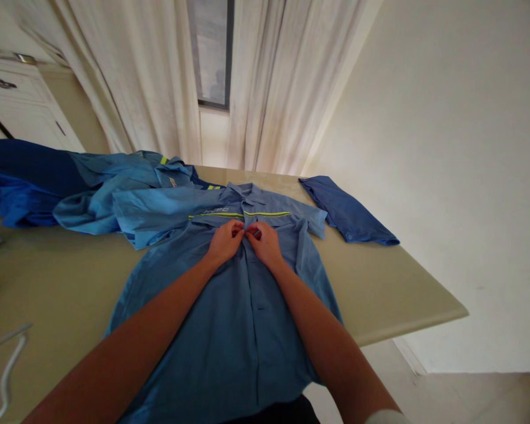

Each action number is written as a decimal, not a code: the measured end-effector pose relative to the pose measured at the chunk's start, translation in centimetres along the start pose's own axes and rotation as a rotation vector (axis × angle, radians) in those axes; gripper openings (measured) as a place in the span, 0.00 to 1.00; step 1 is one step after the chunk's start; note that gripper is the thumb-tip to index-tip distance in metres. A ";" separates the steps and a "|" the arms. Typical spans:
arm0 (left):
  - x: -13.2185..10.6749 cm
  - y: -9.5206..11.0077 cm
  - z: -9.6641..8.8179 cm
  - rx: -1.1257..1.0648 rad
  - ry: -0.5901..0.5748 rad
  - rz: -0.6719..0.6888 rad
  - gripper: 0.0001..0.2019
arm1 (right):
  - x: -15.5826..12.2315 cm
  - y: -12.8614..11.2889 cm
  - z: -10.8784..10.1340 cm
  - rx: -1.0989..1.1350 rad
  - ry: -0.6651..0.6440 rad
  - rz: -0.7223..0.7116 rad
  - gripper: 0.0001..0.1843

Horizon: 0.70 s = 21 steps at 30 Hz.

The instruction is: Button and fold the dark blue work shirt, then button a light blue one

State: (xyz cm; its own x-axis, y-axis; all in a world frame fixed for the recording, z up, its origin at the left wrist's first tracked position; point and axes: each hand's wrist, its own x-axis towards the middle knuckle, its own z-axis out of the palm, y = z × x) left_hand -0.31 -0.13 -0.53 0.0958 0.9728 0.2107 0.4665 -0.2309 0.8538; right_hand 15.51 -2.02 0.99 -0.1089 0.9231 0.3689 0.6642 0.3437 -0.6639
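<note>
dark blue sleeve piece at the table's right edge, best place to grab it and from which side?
Take the dark blue sleeve piece at its cuff end near the table edge, coming from the right. It lies flat and apart from the shirt, and that end is probably the easiest to pinch.

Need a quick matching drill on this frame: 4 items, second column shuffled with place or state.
1. shirt
2. dark blue garment
3. heap of blue clothes
4. curtains

a. hanging behind the table
b. piled at the table's far left
c. spread flat, both hands at its front placket
d. lying at the table's far right corner

The left hand and right hand meet at the placket.

Pairs: 1-c, 2-d, 3-b, 4-a
</note>
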 end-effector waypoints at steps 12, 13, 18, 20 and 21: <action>-0.6 0.8 -0.4 0.150 -0.008 0.086 0.09 | 0.2 0.3 -0.1 0.099 0.028 0.098 0.05; -0.6 0.9 -0.5 0.149 -0.011 0.092 0.09 | 0.2 0.4 -0.1 0.107 0.028 0.093 0.05; -0.5 1.2 -0.7 0.175 -0.015 0.081 0.12 | 0.2 1.0 0.3 0.147 0.070 0.044 0.05; -0.4 1.1 -0.7 0.178 -0.030 0.081 0.13 | 0.3 1.3 0.4 0.171 0.075 0.034 0.05; -0.4 1.1 -0.7 0.167 -0.038 0.083 0.12 | 0.3 1.4 0.5 0.182 0.074 0.035 0.06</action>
State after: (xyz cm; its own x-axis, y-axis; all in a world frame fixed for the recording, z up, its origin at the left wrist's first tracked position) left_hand -0.41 -0.80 0.62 0.1721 0.9511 0.2564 0.5947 -0.3078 0.7427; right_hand 16.05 -1.19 -0.15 -0.0289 0.9219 0.3863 0.5213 0.3437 -0.7811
